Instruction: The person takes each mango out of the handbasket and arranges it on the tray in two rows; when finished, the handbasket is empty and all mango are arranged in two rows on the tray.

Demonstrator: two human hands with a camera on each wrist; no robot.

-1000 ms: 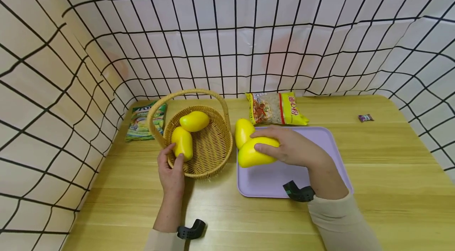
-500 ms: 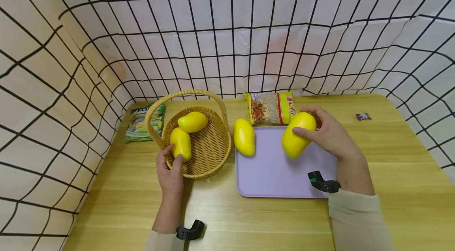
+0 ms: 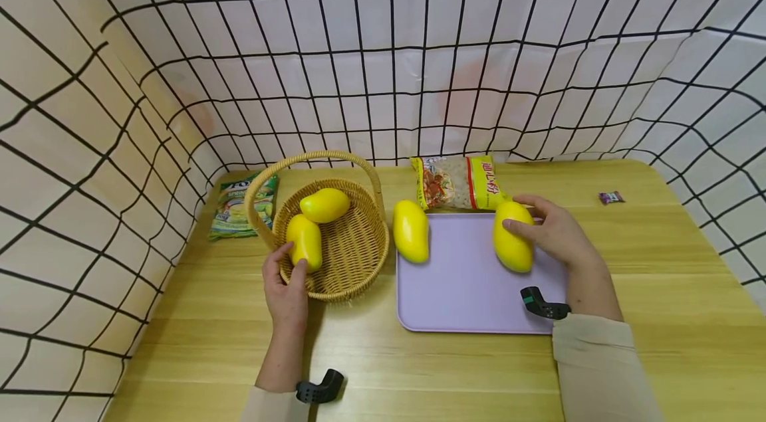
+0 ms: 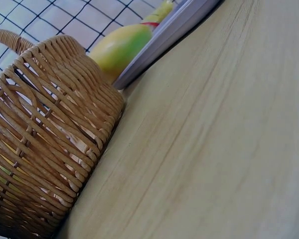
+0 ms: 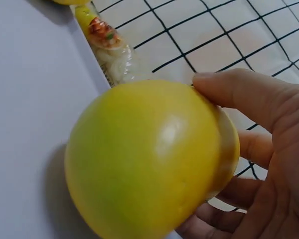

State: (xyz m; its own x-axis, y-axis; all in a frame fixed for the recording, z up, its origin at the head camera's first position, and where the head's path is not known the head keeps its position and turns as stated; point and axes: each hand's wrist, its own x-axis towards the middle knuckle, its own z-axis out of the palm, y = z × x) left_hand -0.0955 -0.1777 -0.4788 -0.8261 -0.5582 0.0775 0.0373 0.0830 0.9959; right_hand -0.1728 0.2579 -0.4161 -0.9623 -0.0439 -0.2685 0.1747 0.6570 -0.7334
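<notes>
Right hand (image 3: 553, 236) has a yellow mango (image 3: 512, 238) pinched, thumb on one side and fingers round the other, over the right part of the lilac tray (image 3: 467, 299). Right wrist view shows a shadow on the tray beside that fruit; can't tell whether its lower end touches down. Left hand (image 3: 288, 299) is at the near-left rim of the wicker basket (image 3: 356, 252), thumb and forefinger spread apart, tips right by a mango inside; other fingers not clear, can't tell if it grips the rim. Basket stands upright left of the tray, handle arching over its far-left side. Two mangoes in it: one on the left (image 3: 304, 242), one behind (image 3: 325, 205), just about end to end. Fourth mango (image 3: 411, 231) sits at the tray's far-left corner, overlapping the edge as seen from above, near the basket. Clear-and-yellow food bag (image 3: 455, 183) lies just behind the tray. Green packet (image 3: 242, 209) is flat behind-left of the basket, partly behind the handle. Small purple wrapped sweet (image 3: 612, 197) is well off to the right. All on a wood-grain table (image 3: 419, 375), black-on-white grid cloth (image 3: 389, 76) behind.
</notes>
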